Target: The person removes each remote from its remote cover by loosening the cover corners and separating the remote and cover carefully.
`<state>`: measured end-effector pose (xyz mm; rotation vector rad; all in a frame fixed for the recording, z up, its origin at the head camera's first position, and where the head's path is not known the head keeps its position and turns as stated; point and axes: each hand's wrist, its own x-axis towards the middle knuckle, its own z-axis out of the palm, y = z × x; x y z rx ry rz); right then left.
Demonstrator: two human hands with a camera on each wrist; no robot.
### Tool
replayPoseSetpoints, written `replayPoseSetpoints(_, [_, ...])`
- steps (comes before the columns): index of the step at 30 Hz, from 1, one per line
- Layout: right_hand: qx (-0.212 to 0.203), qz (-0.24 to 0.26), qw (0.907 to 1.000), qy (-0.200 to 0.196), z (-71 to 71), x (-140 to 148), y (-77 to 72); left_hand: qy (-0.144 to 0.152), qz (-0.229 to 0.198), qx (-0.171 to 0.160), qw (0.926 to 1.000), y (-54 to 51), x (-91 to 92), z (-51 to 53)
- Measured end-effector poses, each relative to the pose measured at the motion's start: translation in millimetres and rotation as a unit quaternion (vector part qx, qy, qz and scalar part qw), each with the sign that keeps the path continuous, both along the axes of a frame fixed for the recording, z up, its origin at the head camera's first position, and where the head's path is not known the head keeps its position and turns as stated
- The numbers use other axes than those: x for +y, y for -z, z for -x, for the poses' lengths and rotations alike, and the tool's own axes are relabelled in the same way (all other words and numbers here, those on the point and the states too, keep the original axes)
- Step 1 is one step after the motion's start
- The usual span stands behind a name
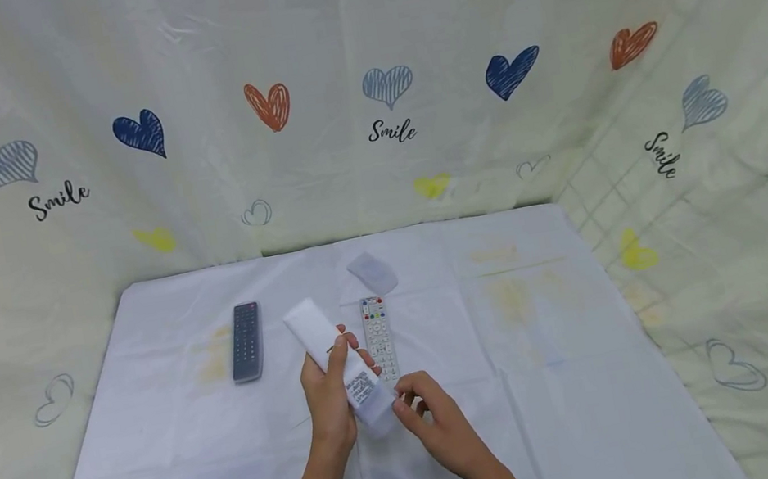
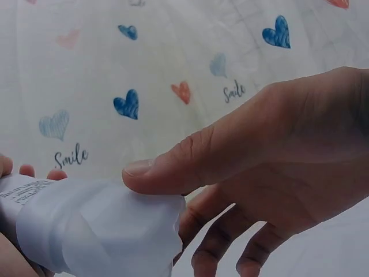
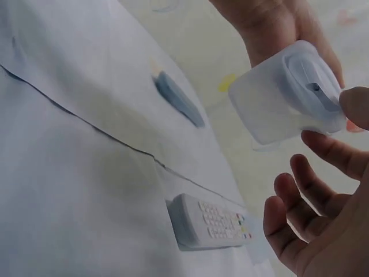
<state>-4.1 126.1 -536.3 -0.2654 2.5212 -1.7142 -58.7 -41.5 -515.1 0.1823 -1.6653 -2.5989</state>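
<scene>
My left hand (image 1: 328, 393) grips a white remote control (image 1: 313, 326), its thumb across the back, where a printed code label shows. A translucent white sleeve (image 2: 127, 231) covers the near end of this remote. My right hand (image 1: 437, 422) is at that end, with thumb and index finger pinching the sleeve's edge and the other fingers loosely bent. In the right wrist view, the sleeve's end (image 3: 265, 109) faces the camera, tilted above the table. Just beyond the hands lies another white remote control (image 1: 379, 338), keys up.
A dark grey remote control (image 1: 246, 341) lies to the left of the hands. A flat translucent sleeve (image 1: 372, 273) lies behind the white remote on the table. White cloth covers the table (image 1: 588, 408). A curtain (image 1: 315, 26) printed with hearts hangs behind it and at the sides.
</scene>
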Motion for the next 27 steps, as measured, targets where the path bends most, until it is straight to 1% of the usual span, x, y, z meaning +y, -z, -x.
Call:
replayPoseSetpoints(2, [0.033,-0.006,0.9993,-0.015,1.3,0.7,0.7,0.009,0.003,-0.001,1.0,0.0,-0.6,0.6])
replayPoseSetpoints(5, [0.06,-0.01,0.9977,-0.028,2.9,1.0,1.1,0.014,0.009,-0.008,0.9998,0.8,-2.8,1.6])
replayPoseSetpoints(10, [0.067,-0.011,0.9968,-0.042,4.0,0.0,-0.4,0.007,0.01,-0.018,0.9998,2.4,-8.0,3.6])
replayPoseSetpoints(14, [0.069,-0.009,0.9968,-0.038,2.7,-1.6,-2.4,0.008,0.007,-0.027,0.9996,2.6,-10.2,4.2])
replayPoseSetpoints(16, [0.079,-0.004,0.9962,-0.036,1.7,-3.2,-3.2,0.0,-0.001,-0.03,0.9995,2.5,-11.3,4.4])
replayPoseSetpoints(18, [0.087,0.004,0.9955,-0.037,1.0,-5.5,-3.7,-0.013,-0.009,-0.029,0.9994,1.9,-12.7,4.4])
replayPoseSetpoints(22, [0.088,0.017,0.9951,-0.042,-0.5,-9.3,-4.7,-0.035,-0.023,-0.022,0.9989,0.4,-15.3,4.1])
replayPoseSetpoints(27, [0.086,0.018,0.9953,-0.04,-4.8,-11.0,-5.0,-0.038,-0.027,-0.033,0.9983,1.1,-16.5,3.5])
